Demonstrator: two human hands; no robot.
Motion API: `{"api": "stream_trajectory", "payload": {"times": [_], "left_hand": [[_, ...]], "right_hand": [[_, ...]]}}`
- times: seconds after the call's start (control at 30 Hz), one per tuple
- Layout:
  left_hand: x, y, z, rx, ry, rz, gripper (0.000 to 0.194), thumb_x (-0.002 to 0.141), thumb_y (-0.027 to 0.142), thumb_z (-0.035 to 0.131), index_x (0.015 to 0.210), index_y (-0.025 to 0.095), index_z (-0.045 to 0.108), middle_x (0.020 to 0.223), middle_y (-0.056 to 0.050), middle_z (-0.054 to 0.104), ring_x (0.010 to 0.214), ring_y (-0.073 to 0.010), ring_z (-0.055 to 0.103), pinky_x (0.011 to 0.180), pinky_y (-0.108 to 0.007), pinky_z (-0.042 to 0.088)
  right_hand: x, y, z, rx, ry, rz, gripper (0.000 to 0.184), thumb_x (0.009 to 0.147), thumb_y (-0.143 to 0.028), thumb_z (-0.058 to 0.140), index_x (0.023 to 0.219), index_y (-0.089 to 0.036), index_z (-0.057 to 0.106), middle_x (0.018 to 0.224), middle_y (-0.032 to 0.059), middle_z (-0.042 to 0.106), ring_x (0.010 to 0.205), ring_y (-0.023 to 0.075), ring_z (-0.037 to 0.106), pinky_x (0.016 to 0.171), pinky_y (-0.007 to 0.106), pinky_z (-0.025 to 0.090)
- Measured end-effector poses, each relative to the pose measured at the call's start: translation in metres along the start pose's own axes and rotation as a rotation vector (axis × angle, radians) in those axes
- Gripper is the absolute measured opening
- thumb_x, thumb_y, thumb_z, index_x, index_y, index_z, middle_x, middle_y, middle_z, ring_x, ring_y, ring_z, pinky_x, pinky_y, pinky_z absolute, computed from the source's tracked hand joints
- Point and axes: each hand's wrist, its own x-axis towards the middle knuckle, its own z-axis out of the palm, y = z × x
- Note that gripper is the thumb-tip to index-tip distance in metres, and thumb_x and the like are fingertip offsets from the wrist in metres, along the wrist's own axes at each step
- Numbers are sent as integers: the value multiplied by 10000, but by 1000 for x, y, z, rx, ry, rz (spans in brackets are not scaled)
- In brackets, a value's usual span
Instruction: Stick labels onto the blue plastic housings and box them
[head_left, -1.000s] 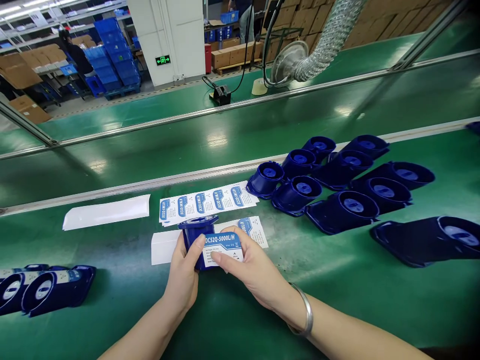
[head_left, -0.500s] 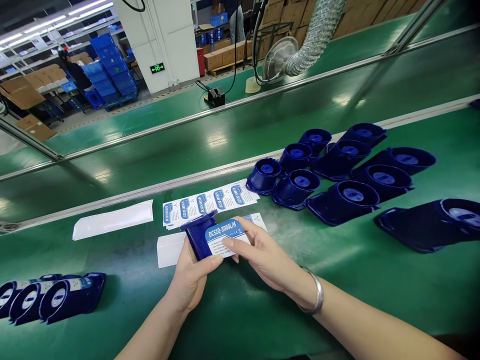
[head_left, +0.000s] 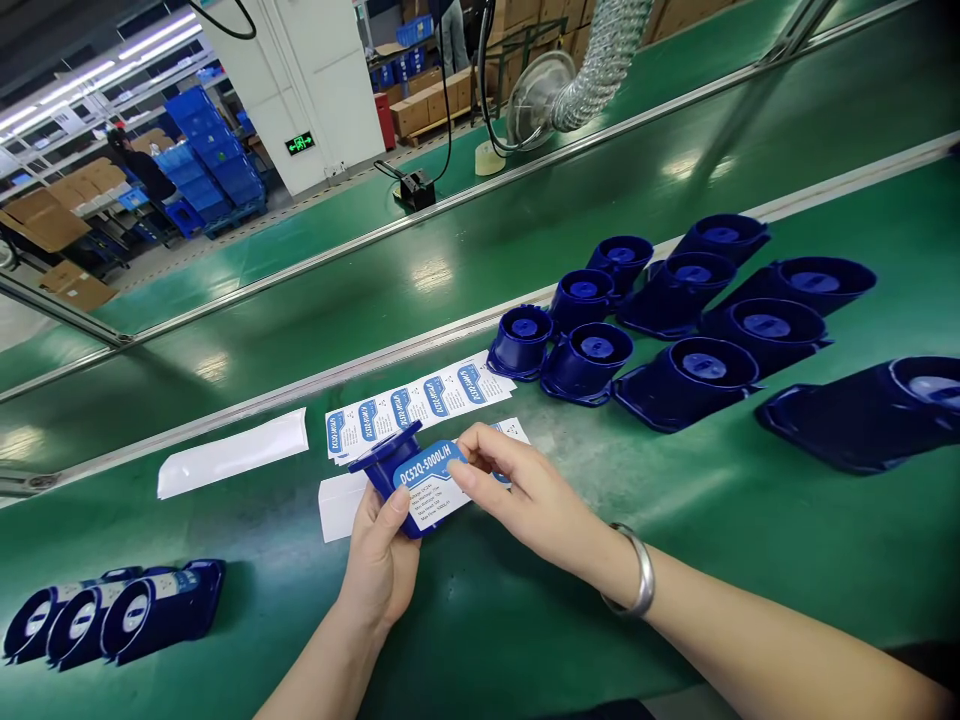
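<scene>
My left hand grips a dark blue plastic pump housing above the green work surface, its thumb pressed on the left edge of a blue-and-white label. That label reads DC52Q-5000L/H and lies against the housing's side; how far it is stuck down I cannot tell. At its upper right corner, my right hand pinches the label between thumb and bent fingers. Behind the hands lie label sheets, with another sheet partly hidden by my right hand and a white paper strip beside the housing.
Several blue housings stand at the right. More housings, with labels on their sides, lie on the left. White backing paper rests at the back left. A metal rail runs behind, with a flexible duct beyond.
My right fingers have shifted up from the label's right side to its upper corner. My left thumb has moved onto the label's left edge. The housing is tilted a little more.
</scene>
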Motion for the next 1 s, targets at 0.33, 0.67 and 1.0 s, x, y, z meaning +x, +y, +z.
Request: {"api": "stream_trajectory", "payload": {"times": [0.33,0.67,1.0], "left_hand": [[-2,1,-3,23,-48,-34,740,845,393,787,1498,241,474,1303,-122,667,1226,-299,625,1069,-437,486],[-3,-4,-4,-103,-15,-104,659,710,469,878,1298,239,688,1105,-91,747,992,-198,721,890,-245,571],[-8,-7,-4,-140,-48,-97,658,686,507,881,1264,240,714,1081,-101,755,1046,-263,717,864,-309,592]], "right_hand": [[-1,4,3,-136,108,-112,634,932,-645,385,643,-81,414,641,9,443,613,-37,335,619,144,277],[0,9,12,-194,116,-299,535,986,-455,381,613,-72,388,642,19,441,652,-27,333,680,158,275],[-6,12,28,-75,138,-290,508,994,-445,351,633,-88,369,681,30,425,715,-4,363,718,164,311]]}}
